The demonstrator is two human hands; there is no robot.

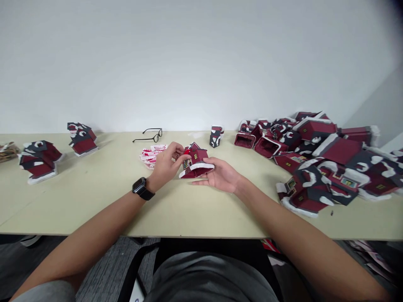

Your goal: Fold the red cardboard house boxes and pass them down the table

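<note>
A small dark red house [201, 156] with a white-edged base is held above the table at the centre. My right hand [220, 174] grips its right side, thumb on the wall and fingers beneath. My left hand [170, 161], with a black watch on the wrist, pinches at the house's left front, by a small bright red piece; whether the fingers hold that piece is too small to tell. Just behind my left hand lies a pile of red-and-white striped pieces [150, 156], partly hidden by it.
Many similar houses [315, 167] are heaped on the right of the table [201, 218]. Two more, a nearer one [40, 161] and a farther one [82, 140], stand at the left. Black glasses [155, 136] and a small dark piece [215, 136] sit near the wall.
</note>
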